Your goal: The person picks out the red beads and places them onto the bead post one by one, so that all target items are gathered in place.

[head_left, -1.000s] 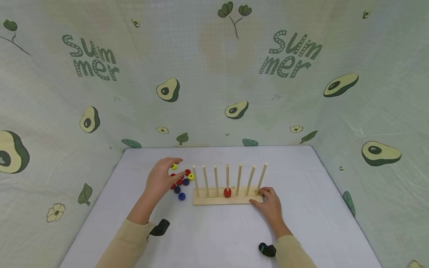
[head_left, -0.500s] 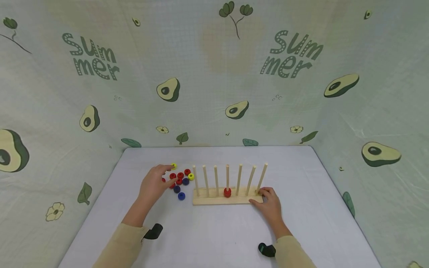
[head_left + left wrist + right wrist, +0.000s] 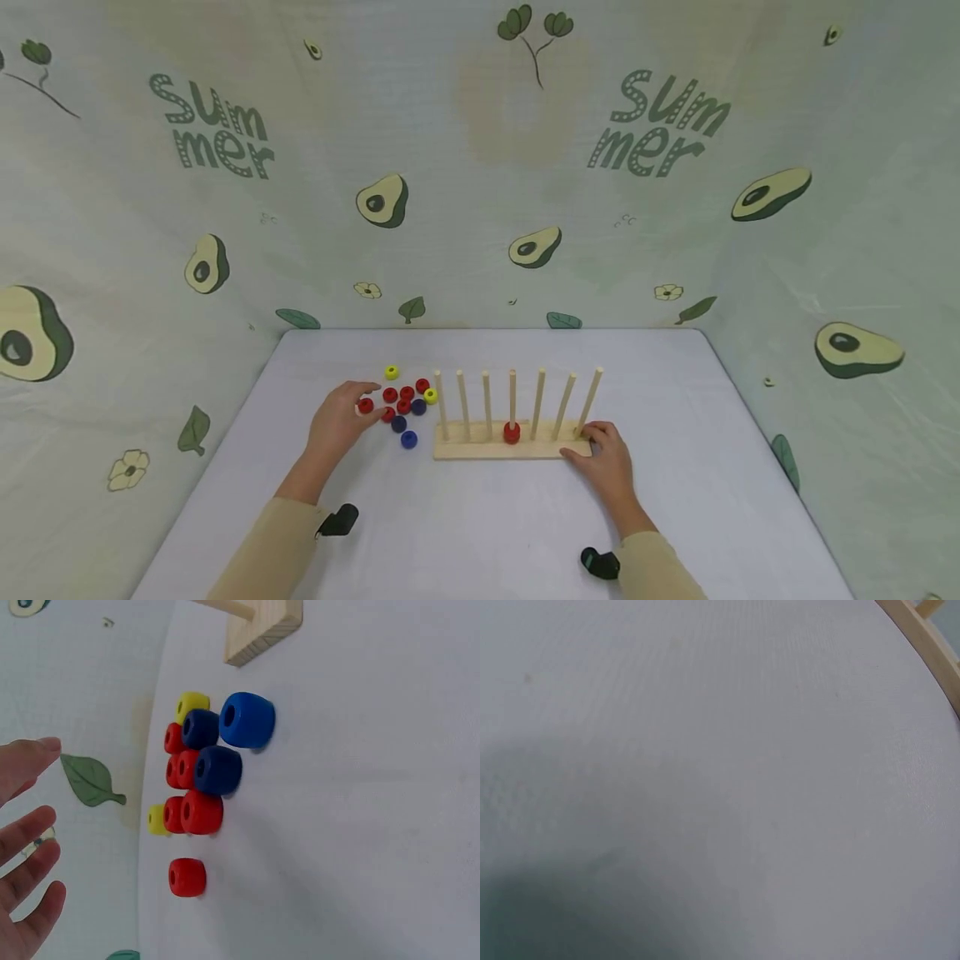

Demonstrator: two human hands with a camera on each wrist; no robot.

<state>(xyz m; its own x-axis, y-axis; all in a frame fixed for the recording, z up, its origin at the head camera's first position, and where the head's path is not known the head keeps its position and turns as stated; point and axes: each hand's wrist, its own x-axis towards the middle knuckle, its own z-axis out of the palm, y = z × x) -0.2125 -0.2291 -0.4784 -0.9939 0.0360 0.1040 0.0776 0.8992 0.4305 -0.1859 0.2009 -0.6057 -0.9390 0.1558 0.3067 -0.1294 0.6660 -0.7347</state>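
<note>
My right hand (image 3: 603, 454) pinches the peg rack (image 3: 480, 452) by its right end; red bead (image 3: 512, 432) on its middle peg. Left hand (image 3: 337, 421) relaxed, holding nothing, left of rack; red beads (image 3: 390, 395), navy beads (image 3: 418, 407), yellow beads (image 3: 392, 372) and a blue bead (image 3: 408, 439) crowd that side. Left wrist cam shows spread fingers (image 3: 30, 829) the head view partly hides; right wrist cam: tabletop (image 3: 780, 787), rack edge.

White tabletop (image 3: 765, 750) — wooden rack (image 3: 928, 646) at upper right corner.
</note>
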